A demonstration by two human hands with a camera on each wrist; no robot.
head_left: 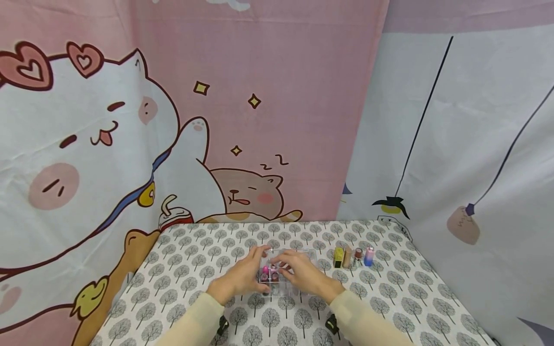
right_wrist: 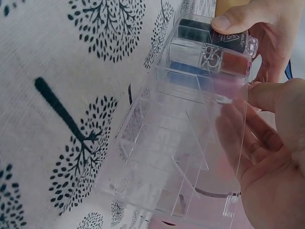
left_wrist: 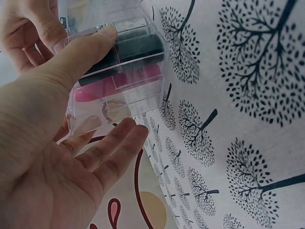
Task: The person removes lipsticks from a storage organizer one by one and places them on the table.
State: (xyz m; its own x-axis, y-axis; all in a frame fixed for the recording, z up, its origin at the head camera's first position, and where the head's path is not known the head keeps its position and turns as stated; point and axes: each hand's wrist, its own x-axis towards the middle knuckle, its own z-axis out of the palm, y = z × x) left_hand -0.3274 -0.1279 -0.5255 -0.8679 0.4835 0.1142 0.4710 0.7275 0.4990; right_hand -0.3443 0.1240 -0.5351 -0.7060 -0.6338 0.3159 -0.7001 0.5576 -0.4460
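Note:
A clear plastic lipstick organizer (head_left: pixel 296 290) stands on the table, divided into small compartments. My left hand (head_left: pixel 240 275) holds its left end, thumb on the near wall and fingers round the far side. In the left wrist view a black tube (left_wrist: pixel 143 51) and a bright pink tube (left_wrist: pixel 119 87) sit in its slots. Over the compartments, my right hand (head_left: pixel 304 270) pinches the pink top of a blue-and-pink lipstick tube (right_wrist: pixel 190 76) that stands inside a slot. Beside that tube is a lipstick with a clear base and red-brown top (right_wrist: pixel 235 64). The right-hand fingertips are partly hidden.
To the right of the organizer stand a yellow-and-black tube (head_left: pixel 338 257), a beige tube (head_left: pixel 347 258), a red-brown and clear tube (head_left: pixel 357 256) and a pink-and-blue tube (head_left: pixel 369 257). A tree-print cloth (head_left: pixel 190 262) covers the table. Cartoon curtains (head_left: pixel 303 120) hang behind it.

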